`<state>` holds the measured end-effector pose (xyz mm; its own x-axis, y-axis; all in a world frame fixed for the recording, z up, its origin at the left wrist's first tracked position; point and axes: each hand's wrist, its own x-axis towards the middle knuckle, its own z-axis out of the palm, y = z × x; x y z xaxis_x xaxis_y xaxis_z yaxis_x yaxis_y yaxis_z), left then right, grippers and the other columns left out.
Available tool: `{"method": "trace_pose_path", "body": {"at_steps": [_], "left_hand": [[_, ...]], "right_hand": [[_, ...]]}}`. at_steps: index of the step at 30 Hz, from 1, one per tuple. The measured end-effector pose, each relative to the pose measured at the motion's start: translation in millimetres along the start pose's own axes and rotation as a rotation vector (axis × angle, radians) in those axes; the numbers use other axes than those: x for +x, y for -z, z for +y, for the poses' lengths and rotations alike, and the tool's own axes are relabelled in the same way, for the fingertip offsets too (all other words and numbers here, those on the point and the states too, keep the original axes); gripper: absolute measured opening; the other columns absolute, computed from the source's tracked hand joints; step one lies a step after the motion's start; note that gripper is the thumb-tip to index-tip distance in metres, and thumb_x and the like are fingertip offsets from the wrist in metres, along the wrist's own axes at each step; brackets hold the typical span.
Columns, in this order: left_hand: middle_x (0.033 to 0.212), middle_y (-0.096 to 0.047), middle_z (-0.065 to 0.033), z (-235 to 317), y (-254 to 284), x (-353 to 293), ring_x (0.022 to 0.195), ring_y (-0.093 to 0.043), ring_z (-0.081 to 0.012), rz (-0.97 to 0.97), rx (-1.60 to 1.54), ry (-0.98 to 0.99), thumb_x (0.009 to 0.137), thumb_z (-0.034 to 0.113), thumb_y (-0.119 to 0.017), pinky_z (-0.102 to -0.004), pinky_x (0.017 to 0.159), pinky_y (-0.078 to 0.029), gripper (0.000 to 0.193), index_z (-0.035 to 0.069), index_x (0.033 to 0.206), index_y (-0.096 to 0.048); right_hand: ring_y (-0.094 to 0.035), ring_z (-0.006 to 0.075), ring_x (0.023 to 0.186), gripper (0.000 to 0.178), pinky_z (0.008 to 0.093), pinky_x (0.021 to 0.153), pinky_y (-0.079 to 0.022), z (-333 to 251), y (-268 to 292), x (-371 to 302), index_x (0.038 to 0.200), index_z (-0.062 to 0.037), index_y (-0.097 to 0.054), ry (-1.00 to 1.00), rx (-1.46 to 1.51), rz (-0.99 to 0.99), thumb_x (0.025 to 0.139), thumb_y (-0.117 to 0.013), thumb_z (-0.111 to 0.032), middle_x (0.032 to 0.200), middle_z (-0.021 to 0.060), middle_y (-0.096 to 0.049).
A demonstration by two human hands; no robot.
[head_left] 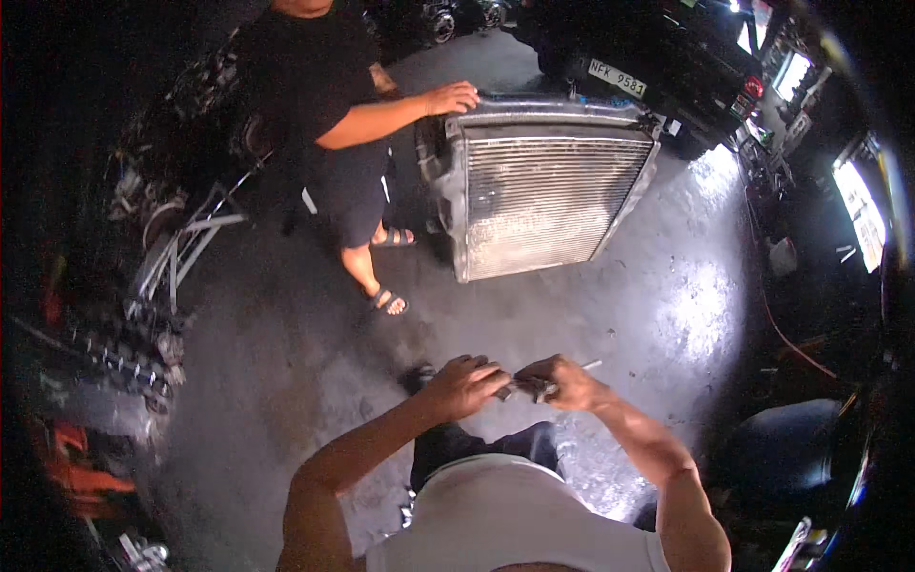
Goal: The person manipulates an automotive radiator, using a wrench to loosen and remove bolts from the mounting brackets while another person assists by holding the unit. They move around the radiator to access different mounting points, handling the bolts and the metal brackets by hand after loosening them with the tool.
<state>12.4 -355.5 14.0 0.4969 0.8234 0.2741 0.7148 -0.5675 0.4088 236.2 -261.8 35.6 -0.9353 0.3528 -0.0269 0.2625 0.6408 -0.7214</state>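
My left hand [464, 383] and my right hand [569, 381] meet in front of my chest, both closed on a small dark metal part [527, 386] held between them. A thin pale rod [590, 365] sticks out past my right hand. What the part is I cannot tell. Ahead of me a large finned metal radiator [545, 195] stands tilted on the grey concrete floor [286, 381]. Another person in a black shirt and sandals stands at its left with a hand [451, 96] resting on its top edge.
A dark vehicle's rear [658, 57] is behind the radiator. Engine parts and a metal frame [181, 253] crowd the left side. Orange items [71, 467] lie at lower left. A blue seat [786, 448] sits at lower right, and a red hose [777, 324] runs along the right floor.
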Motion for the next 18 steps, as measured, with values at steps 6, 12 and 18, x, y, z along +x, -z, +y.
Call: {"method": "trace_pose_path", "body": {"at_steps": [6, 12, 18], "left_hand": [[0.099, -0.061, -0.0088, -131, 26, 66, 0.088, -0.061, -0.0291, 0.087, 0.047, -0.319, 0.071, 0.021, -0.071, -0.0396, 0.076, -0.051, 0.036, 0.007, 0.103, -0.059], [0.08, -0.062, -0.0186, -286, 65, 126, 0.076, -0.06, -0.038, 0.226, -0.241, 0.164, 0.082, 0.028, -0.06, -0.0474, 0.065, -0.046, 0.024, 0.006, 0.091, -0.06], [0.081, -0.065, -0.0178, -387, 152, 209, 0.074, -0.062, -0.038, 0.358, 0.28, 0.233, 0.076, 0.026, -0.067, -0.0468, 0.068, -0.05, 0.026, 0.01, 0.096, -0.064]], "right_hand": [[-0.064, 0.0219, 0.076, 0.032, 0.0313, 0.072, -0.05, 13, 24, 73, 0.109, -0.0007, -0.061, -0.301, 0.244, 0.359, 0.077, -0.06, 0.001, 0.093, 0.0181, -0.066], [-0.05, 0.0069, 0.069, 0.034, 0.0222, 0.061, -0.043, 84, -6, 89, 0.114, 0.0001, -0.06, -0.452, 0.677, 0.918, 0.08, -0.054, 0.003, 0.077, 0.0013, -0.058], [-0.048, 0.0044, 0.064, 0.02, 0.0208, 0.057, -0.04, 143, -57, 65, 0.102, -0.0034, -0.065, -0.782, 0.448, 0.896, 0.084, -0.057, -0.003, 0.069, -0.0049, -0.056]]}}
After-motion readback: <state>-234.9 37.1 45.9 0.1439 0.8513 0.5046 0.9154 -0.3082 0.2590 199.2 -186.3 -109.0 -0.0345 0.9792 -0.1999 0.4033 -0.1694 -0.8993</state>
